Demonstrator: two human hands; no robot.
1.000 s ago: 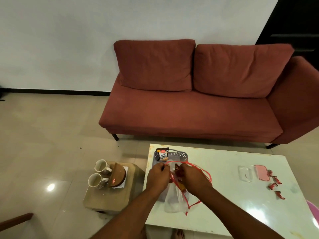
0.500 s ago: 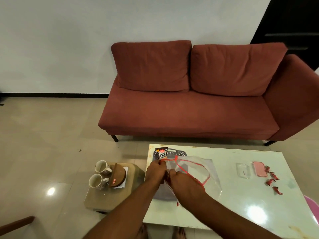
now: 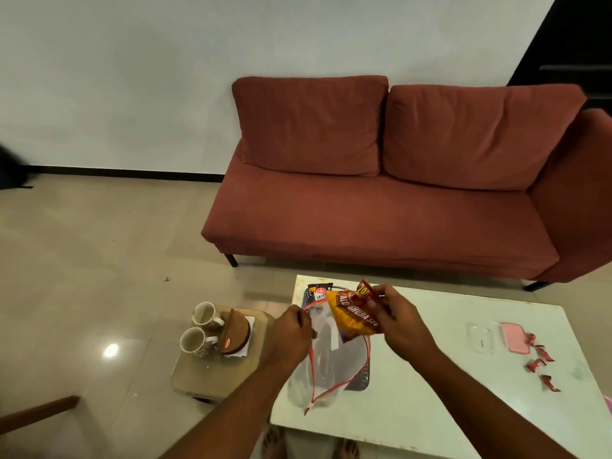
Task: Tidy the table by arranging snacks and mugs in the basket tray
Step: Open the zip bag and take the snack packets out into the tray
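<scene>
My left hand [image 3: 291,332] pinches the red-edged rim of a clear plastic bag [image 3: 326,366] that hangs down over the grey basket tray [image 3: 359,380] at the white table's left end. Just above the bag's mouth, my right hand [image 3: 397,321] grips a red and yellow snack packet [image 3: 356,314]. A dark salted-peanut packet [image 3: 318,292] leans in the tray's far end. Two mugs [image 3: 198,329] stand on a low stool to the left of the table, beside a round brown container [image 3: 235,332].
On the table's [image 3: 447,392] right part lie a clear lid [image 3: 480,337], a pink case [image 3: 515,337] and several small red wrappers [image 3: 539,364]. A red sofa [image 3: 381,207] stands behind the table. My bare feet show at the table's near edge.
My right hand has lifted the red and yellow snack packet up out of the clear bag. My left hand still holds the bag's rim; the bag now hangs down limp.
</scene>
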